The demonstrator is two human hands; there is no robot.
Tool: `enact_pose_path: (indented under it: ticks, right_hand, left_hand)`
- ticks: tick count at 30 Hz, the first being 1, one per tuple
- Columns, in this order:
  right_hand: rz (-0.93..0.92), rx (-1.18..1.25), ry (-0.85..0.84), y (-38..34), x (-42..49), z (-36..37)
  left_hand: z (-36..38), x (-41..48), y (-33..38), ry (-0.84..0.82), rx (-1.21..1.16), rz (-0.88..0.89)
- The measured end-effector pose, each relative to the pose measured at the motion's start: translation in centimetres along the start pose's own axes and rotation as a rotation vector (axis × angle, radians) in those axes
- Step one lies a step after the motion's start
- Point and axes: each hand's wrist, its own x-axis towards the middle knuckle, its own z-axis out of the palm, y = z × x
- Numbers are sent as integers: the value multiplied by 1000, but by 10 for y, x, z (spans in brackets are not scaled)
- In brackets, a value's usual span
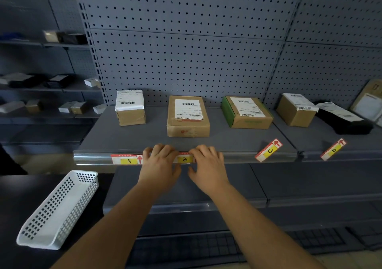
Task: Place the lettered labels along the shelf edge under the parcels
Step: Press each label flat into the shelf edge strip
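Currently, both hands hold label B, which is seated in the shelf edge directly below the middle parcel.

Left hand: fingers curled over the top of the edge at the label's left end, thumb underneath, pinching it.

Right hand: fingers curled the same way over the label's right end, thumb below.

Both forearms reach up and forward, backs of the hands toward the camera.

Label A sits in the edge just beside the left hand. Label C and label D lie tilted on the shelf front, well to the right.
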Motion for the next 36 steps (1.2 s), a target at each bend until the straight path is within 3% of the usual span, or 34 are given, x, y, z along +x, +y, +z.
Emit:
enact_pose_path:
  ticks: [21,36]
  right_hand:
    - [5,104,61,5,-2,-1]
    - [18,136,44,8,-4,6]
  left_hand:
    - [3,-10,-5,92,-43,24]
    - [9,-7,-2,52,-128,4]
